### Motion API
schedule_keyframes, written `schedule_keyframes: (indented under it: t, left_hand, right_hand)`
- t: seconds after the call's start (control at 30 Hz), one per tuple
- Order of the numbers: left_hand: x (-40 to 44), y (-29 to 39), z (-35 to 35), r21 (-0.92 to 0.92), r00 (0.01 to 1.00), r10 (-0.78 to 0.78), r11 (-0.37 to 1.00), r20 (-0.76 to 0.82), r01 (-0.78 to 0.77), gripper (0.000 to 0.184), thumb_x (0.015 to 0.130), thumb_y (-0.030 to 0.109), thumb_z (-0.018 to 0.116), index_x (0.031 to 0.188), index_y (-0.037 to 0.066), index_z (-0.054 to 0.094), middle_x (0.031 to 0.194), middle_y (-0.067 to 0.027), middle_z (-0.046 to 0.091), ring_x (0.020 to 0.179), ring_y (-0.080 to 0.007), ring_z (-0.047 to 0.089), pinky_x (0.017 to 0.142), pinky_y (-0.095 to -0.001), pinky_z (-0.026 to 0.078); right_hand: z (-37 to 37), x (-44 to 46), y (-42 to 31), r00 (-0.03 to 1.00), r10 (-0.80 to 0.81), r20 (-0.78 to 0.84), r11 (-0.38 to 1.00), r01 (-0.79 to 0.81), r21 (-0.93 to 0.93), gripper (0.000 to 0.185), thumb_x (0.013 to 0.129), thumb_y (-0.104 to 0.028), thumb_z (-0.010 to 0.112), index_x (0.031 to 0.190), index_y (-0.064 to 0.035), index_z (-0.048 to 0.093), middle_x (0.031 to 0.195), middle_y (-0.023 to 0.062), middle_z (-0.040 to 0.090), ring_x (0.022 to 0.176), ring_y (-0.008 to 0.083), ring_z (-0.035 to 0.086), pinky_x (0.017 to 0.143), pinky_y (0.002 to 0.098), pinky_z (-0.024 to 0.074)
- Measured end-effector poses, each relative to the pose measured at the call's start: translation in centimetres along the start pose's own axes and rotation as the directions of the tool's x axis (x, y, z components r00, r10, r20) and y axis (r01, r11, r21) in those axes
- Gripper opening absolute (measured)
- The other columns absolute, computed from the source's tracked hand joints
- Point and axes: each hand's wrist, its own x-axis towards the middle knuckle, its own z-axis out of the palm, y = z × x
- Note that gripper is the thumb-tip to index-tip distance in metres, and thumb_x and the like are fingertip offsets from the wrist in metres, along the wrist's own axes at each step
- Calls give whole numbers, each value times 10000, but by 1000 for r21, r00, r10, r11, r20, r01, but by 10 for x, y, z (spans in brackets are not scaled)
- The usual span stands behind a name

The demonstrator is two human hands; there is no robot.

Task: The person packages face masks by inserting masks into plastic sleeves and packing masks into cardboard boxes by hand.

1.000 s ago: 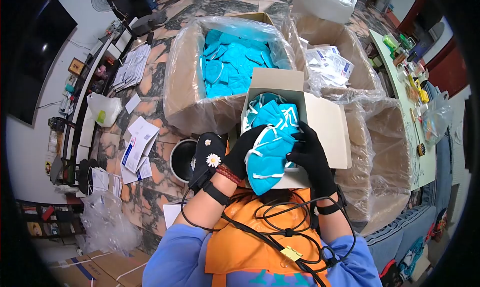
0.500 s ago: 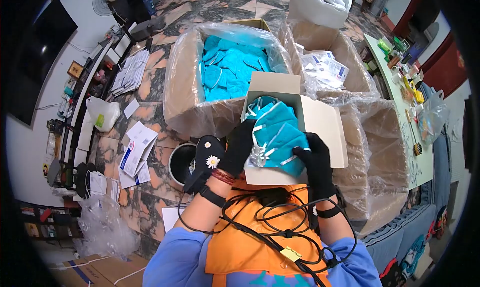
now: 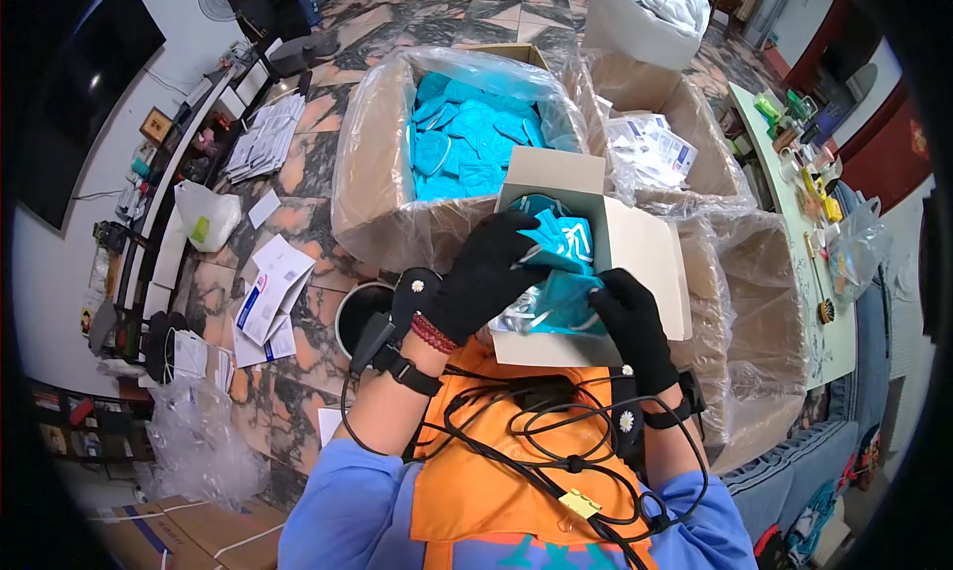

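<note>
A small white carton (image 3: 643,257) with raised flaps sits in front of my body, holding teal face masks (image 3: 561,307) with white straps. My left hand (image 3: 486,277), in a black glove, reaches over the carton's left side, its fingers closed on some masks near the top. The fold of those masks partly hides the pile beneath. My right hand (image 3: 631,322), gloved as well, is at the carton's right side, thumb and fingers pinching the edge of a mask. Some of its fingertips are covered by the mask.
Beyond the carton stands a large plastic-lined box (image 3: 377,163) full of teal masks. To its right, another lined box (image 3: 710,123) contains printed white cartons. A further lined box (image 3: 764,312) is at the right, beside a long table (image 3: 824,342). Black cables (image 3: 556,451) lie across my orange apron.
My left hand has moved right and up over the carton, turning and lifting the upper masks. The right hand has shifted slightly, staying at the carton's right side.
</note>
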Motion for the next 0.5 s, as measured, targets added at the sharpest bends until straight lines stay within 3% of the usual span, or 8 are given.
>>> schedule_keyframes:
  t: [0.1, 0.17, 0.23, 0.27, 0.3, 0.37, 0.43, 0.5]
  left_hand:
    - [10, -5, -5, -75, 988, -135, 989, -82, 129, 365, 795, 230, 733, 1095, 58, 618, 1044, -146, 617, 988, -322, 601, 890, -399, 479]
    - [11, -7, -4, -51, 958, -257, 966, -124, 253, 314, 798, 228, 717, 1055, 65, 642, 1059, -146, 630, 983, -331, 603, 884, -413, 477]
    - [4, -5, 9, -21, 978, -207, 978, 35, 207, 328, 868, 191, 664, 1157, 50, 600, 1094, -177, 615, 1023, -286, 603, 883, -403, 496]
    - [0, -7, 6, 312, 968, 104, 934, 229, -175, 341, 924, 179, 594, 1227, 25, 561, 1157, -165, 619, 1049, -276, 603, 925, -390, 478]
    - [-3, -10, 18, 311, 967, 108, 933, 230, -179, 341, 924, 179, 594, 1227, 25, 561, 1157, -165, 619, 1049, -276, 603, 925, -390, 478]
    - [-8, -9, 44, -500, 965, -100, 839, 242, 213, 302, 921, 177, 554, 1176, 16, 565, 1089, -178, 619, 969, -338, 608, 864, -386, 488]
    - [-17, 0, 45, -445, 987, -27, 890, 160, 96, 306, 946, 169, 524, 1205, 7, 541, 1094, -170, 617, 999, -309, 605, 884, -370, 481]
    - [-24, 5, 48, -685, 809, -448, 451, 381, 572, 293, 958, 157, 511, 1207, 7, 544, 1095, -171, 616, 1035, -283, 599, 880, -363, 473]
  right_hand:
    - [-13, 1, -4, 881, -421, -215, 840, 289, -460, 192, 802, -61, 679, 986, -30, 637, 1159, 111, 621, 1081, 228, 573, 908, 370, 460]
    - [-20, 0, -34, 994, -107, 11, 959, 101, 264, 199, 794, -69, 678, 985, -35, 633, 1250, 127, 575, 1156, 235, 537, 967, 376, 432]
    - [-16, 4, -33, 975, -221, 10, 963, 216, 163, 183, 817, -98, 665, 988, -41, 629, 1312, 146, 528, 1205, 248, 505, 998, 374, 411]
    - [-15, 6, -35, 984, -176, 1, 963, 172, 207, 180, 829, -112, 659, 988, -37, 626, 1328, 152, 512, 1221, 250, 492, 1001, 366, 409]
    - [-14, 8, -37, 991, -133, -6, 960, 130, 249, 179, 840, -127, 654, 989, -33, 623, 1344, 158, 497, 1238, 252, 479, 1003, 357, 407]
    - [-10, 11, -37, 984, -170, -58, 945, 180, 273, 177, 864, -156, 656, 983, -29, 625, 1217, 133, 585, 1117, 208, 552, 932, 327, 451]
    - [-9, 11, -37, 997, 74, -32, 977, -66, 202, 173, 881, -170, 660, 972, -27, 626, 1019, 81, 652, 931, 148, 598, 825, 294, 484]
    - [2, 13, -23, 992, 7, -127, 972, 22, 233, 175, 901, -180, 650, 982, -26, 629, 854, 34, 650, 801, 104, 589, 740, 275, 487]
